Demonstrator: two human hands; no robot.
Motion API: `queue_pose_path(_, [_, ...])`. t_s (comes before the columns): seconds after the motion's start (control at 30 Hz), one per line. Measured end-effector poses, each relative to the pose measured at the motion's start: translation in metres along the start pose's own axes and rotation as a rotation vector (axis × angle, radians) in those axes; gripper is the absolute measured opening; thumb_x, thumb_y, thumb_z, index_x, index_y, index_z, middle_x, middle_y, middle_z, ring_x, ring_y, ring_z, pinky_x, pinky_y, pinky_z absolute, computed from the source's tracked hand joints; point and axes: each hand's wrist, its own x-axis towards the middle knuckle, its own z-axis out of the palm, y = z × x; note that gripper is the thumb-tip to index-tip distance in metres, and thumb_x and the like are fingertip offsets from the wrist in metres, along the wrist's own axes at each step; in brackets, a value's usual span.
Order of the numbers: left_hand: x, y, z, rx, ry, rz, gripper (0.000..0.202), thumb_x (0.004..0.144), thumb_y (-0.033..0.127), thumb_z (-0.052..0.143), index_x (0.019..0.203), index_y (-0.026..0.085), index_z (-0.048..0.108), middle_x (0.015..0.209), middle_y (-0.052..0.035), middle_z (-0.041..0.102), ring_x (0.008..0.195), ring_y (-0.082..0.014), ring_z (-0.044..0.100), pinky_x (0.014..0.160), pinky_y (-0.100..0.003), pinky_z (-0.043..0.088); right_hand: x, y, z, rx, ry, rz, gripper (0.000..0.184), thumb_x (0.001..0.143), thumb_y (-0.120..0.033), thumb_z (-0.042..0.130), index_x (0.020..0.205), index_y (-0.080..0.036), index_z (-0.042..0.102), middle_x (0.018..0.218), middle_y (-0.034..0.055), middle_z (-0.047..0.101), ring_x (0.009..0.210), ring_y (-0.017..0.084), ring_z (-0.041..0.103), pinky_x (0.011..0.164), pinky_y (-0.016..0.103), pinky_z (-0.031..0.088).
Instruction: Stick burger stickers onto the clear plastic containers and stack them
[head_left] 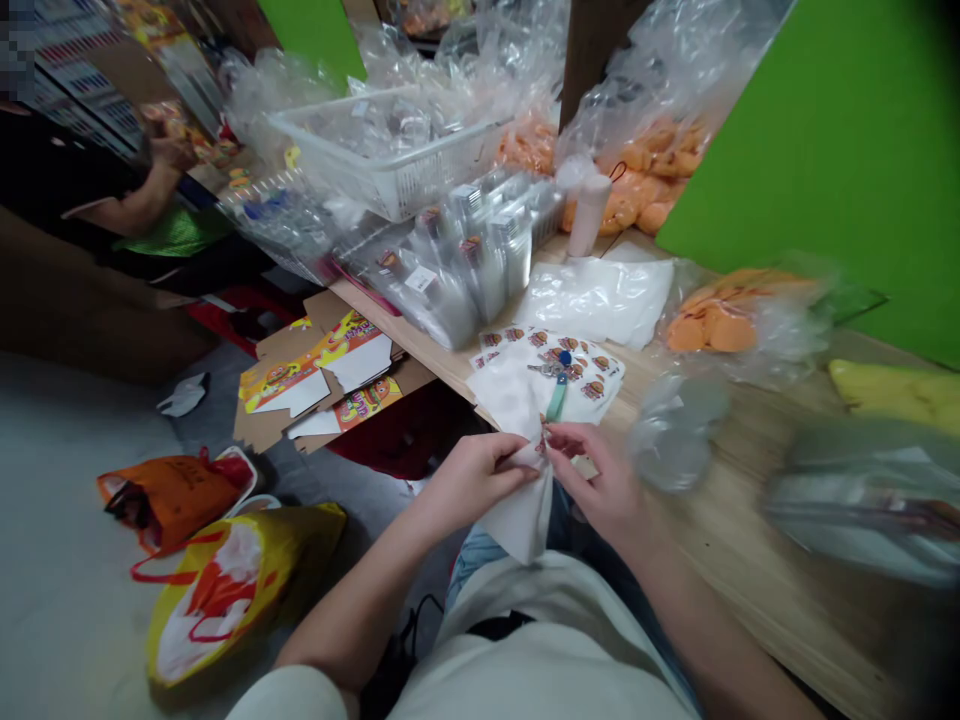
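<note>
My left hand (480, 483) and my right hand (600, 478) pinch a white sheet (514, 510) together above the wooden table edge. The sheet looks like paper or a thin film, and it hangs down past my left hand. Just beyond my fingers lies a sheet of round printed stickers (577, 362). A small key-ring-like item with a blue top and teal strap (556, 395) rests on it. Both hands are near this strap, but neither holds it.
A white plastic basket (375, 165) and bagged items crowd the table, with orange round pieces in clear bags (720, 320). Flattened printed cartons (322, 370) and carrier bags (232, 600) lie on the floor. A co-worker's arm (142, 200) shows at far left.
</note>
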Motion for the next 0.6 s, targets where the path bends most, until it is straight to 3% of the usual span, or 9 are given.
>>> queue_pose_path(0.13, [0.003, 0.009, 0.003, 0.025, 0.051, 0.031, 0.014, 0.079, 0.021, 0.053, 0.067, 0.016, 0.057, 0.063, 0.0039, 0.052, 0.062, -0.0084, 0.046, 0.057, -0.018, 0.031, -0.006, -0.002, 0.005, -0.072, -0.020, -0.065, 0.018, 0.085, -0.025, 0.050, 0.101, -0.022, 0.060, 0.096, 0.0055, 0.066, 0.091, 0.018, 0.061, 0.082, 0.033, 0.049])
queue_pose_path(0.23, [0.002, 0.010, 0.002, -0.006, 0.038, 0.015, 0.013, 0.080, 0.023, 0.052, 0.070, 0.016, 0.058, 0.067, 0.0038, 0.054, 0.065, -0.0087, 0.047, 0.059, -0.017, 0.032, -0.004, -0.001, 0.005, 0.011, -0.105, -0.033, 0.021, 0.088, -0.023, 0.044, 0.102, -0.021, 0.060, 0.098, 0.0060, 0.066, 0.091, 0.017, 0.061, 0.081, 0.032, 0.049])
queue_pose_path(0.33, [0.000, 0.005, 0.001, -0.085, 0.008, -0.055, 0.016, 0.078, 0.027, 0.054, 0.068, 0.015, 0.057, 0.062, 0.0044, 0.049, 0.060, -0.0082, 0.043, 0.054, -0.018, 0.030, 0.003, 0.005, 0.000, 0.128, -0.135, 0.065, 0.021, 0.088, -0.028, 0.043, 0.091, -0.020, 0.062, 0.088, 0.0051, 0.067, 0.082, 0.016, 0.062, 0.074, 0.030, 0.051])
queue_pose_path(0.4, [0.001, 0.002, 0.001, -0.114, 0.011, -0.091, 0.017, 0.077, 0.029, 0.055, 0.068, 0.014, 0.057, 0.061, 0.0041, 0.047, 0.059, -0.0084, 0.041, 0.052, -0.018, 0.029, 0.008, 0.009, -0.005, 0.218, -0.039, 0.206, 0.026, 0.089, -0.033, 0.041, 0.084, -0.019, 0.062, 0.076, 0.0039, 0.066, 0.070, 0.016, 0.062, 0.064, 0.030, 0.052])
queue_pose_path(0.47, [0.005, 0.001, 0.002, -0.128, 0.019, -0.072, 0.014, 0.076, 0.027, 0.054, 0.073, 0.015, 0.060, 0.065, 0.0027, 0.052, 0.062, -0.0096, 0.044, 0.054, -0.018, 0.032, 0.014, 0.005, -0.011, 0.192, 0.227, 0.304, 0.028, 0.090, -0.035, 0.038, 0.086, -0.019, 0.061, 0.074, 0.0043, 0.065, 0.066, 0.017, 0.062, 0.061, 0.031, 0.052])
queue_pose_path(0.53, [0.011, 0.001, 0.005, -0.195, 0.031, -0.029, 0.010, 0.073, 0.022, 0.056, 0.077, 0.016, 0.063, 0.071, 0.0007, 0.058, 0.068, -0.0118, 0.049, 0.062, -0.020, 0.037, 0.018, -0.009, -0.010, 0.007, 0.459, 0.192, 0.021, 0.089, -0.032, 0.043, 0.095, -0.021, 0.060, 0.086, 0.0066, 0.066, 0.079, 0.020, 0.062, 0.073, 0.037, 0.052])
queue_pose_path(0.6, [0.019, 0.002, 0.009, -0.348, 0.097, -0.057, 0.007, 0.068, 0.018, 0.060, 0.073, 0.018, 0.065, 0.073, -0.0010, 0.062, 0.072, -0.0155, 0.054, 0.068, -0.026, 0.042, 0.018, -0.029, -0.001, -0.203, 0.420, -0.134, 0.023, 0.084, -0.026, 0.051, 0.105, -0.026, 0.059, 0.099, 0.0067, 0.065, 0.095, 0.023, 0.059, 0.086, 0.042, 0.046])
